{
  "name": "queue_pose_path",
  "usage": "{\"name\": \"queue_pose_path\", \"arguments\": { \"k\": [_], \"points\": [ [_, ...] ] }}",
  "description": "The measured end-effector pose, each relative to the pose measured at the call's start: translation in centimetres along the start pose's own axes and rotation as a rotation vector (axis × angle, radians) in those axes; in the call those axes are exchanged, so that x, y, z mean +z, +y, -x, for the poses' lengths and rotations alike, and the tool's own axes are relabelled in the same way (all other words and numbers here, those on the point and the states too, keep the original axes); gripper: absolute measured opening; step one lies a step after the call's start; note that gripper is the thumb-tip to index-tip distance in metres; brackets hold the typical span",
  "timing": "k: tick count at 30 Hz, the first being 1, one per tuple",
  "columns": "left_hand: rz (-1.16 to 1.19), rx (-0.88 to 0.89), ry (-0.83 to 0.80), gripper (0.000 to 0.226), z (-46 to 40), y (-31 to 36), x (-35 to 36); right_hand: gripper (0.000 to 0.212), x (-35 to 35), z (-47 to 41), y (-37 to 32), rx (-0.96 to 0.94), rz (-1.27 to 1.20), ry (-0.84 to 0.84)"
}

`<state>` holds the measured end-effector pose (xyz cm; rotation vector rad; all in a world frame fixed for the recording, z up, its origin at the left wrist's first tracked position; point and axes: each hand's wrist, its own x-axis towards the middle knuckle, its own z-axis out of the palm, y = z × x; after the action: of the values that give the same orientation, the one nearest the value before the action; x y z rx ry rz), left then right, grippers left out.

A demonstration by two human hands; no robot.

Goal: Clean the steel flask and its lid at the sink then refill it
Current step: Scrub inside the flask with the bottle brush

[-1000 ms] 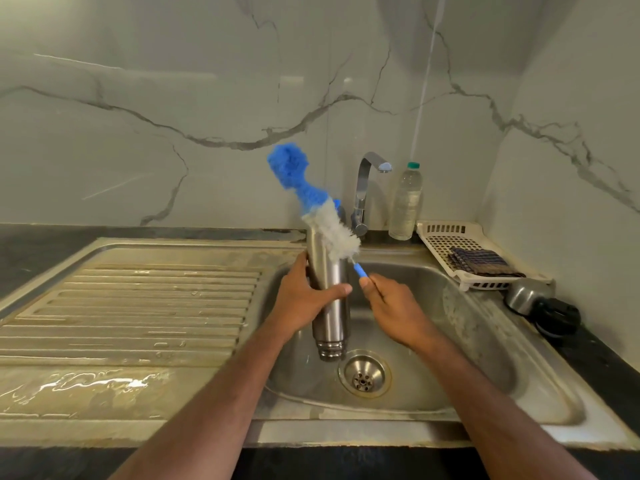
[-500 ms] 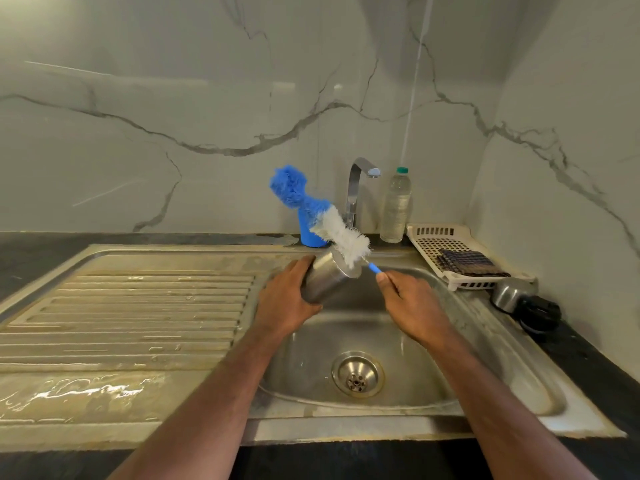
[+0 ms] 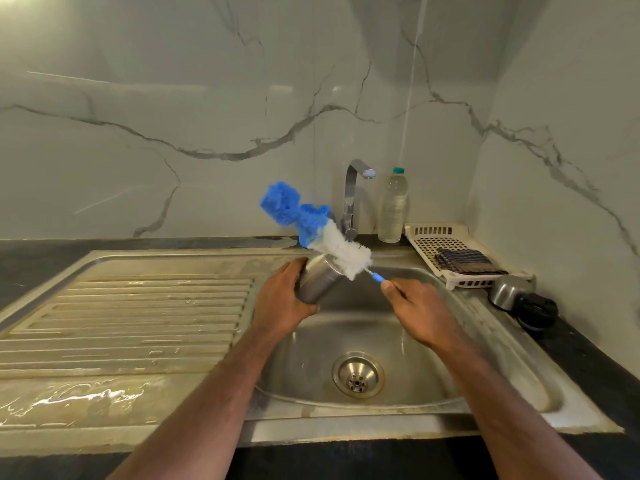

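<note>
While the left hand (image 3: 282, 299) wraps the steel flask (image 3: 320, 280) mid-body, fingers curled round it, the right hand (image 3: 420, 311) pinches the blue handle of the bottle brush (image 3: 341, 249), closed on it. Both are held in the air above the sink (image 3: 485, 362) basin, over its back-left part, up from the drain (image 3: 357, 375). Brush lies across the flask mouth, bristles outside, blue tip beyond toward the wall. Progress guess: scrubbing stage, early to mid; cannot tell if the inside is done. Lid (image 3: 521, 299) sits right of the sink on the tabletop (image 3: 588, 362), apparently not yet washed. Tap (image 3: 353, 192) behind the sink shows no running water; rinse and refill likely left. Flask long axis is tilted, mouth pointing up and away to the right toward the tap, base toward the person, hidden by the hand.
</note>
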<state>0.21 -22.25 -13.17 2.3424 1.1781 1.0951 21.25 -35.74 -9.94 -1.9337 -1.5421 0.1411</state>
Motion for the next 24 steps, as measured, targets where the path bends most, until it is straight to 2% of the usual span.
{"name": "queue_pose_path", "arguments": {
  "k": [4,9,12,17,20,24],
  "points": [
    [-0.003,0.049,-0.053,0.095,0.5,1.0,0.8,0.038,0.5,-0.7,-0.6,0.015,-0.008,0.032],
    [0.124,-0.017,0.010,0.095,0.1,-0.1,0.4,0.040,0.2,0.0,-0.2,0.001,-0.071,-0.015],
    [0.149,-0.026,-0.003,0.092,0.2,0.1,0.7,0.040,-0.1,-0.4,0.0,0.036,-0.043,0.018],
    [0.163,-0.005,-0.013,0.093,0.1,0.2,1.1,0.039,0.3,-0.2,-0.5,-0.013,-0.064,0.015],
    [0.169,-0.022,-0.011,0.094,0.0,-0.3,0.8,0.034,-0.7,-0.4,0.6,0.017,-0.017,0.029],
    [0.137,0.013,-0.080,0.093,0.5,0.8,1.5,0.040,0.2,-0.8,-0.6,-0.011,0.064,0.081]
  ]
}}
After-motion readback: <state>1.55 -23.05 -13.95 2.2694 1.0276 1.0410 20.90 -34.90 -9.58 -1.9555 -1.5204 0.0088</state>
